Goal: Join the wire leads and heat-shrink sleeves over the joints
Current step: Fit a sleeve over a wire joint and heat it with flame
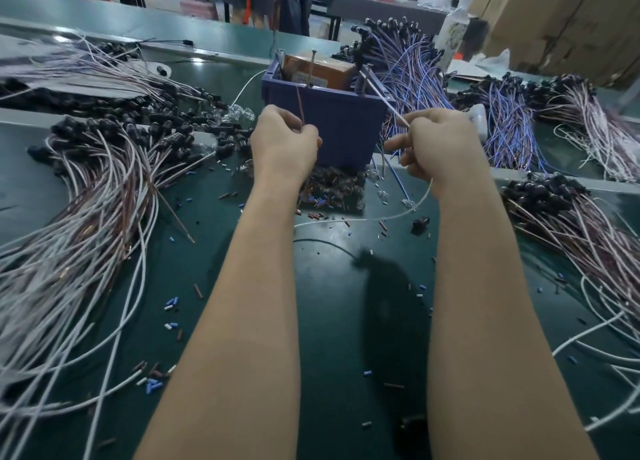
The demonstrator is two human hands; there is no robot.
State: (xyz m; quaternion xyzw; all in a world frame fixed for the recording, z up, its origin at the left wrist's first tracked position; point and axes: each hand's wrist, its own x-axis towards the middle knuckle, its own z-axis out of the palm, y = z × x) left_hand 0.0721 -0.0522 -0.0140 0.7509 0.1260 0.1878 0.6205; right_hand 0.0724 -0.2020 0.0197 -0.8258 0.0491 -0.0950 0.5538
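Observation:
My left hand (282, 137) pinches a thin brown wire lead (300, 105) that stands upright in front of the blue bin (332, 127). To its right, my right hand (436, 141) grips a white wire lead (384, 99) whose end slants up toward the bin's rim. The white lead's tail (398, 214) loops down below my right wrist and across the green table. Short blue, brown and white sleeve pieces (171, 304) lie scattered on the table. Both hands are level, about a hand's width apart.
A large fan of brown and white leads with black caps (90, 196) fills the left side. Blue and white leads (415, 72) pile up behind the bin, more brown leads (571, 224) lie at right. A heap of sleeves (332, 189) sits at the bin's foot.

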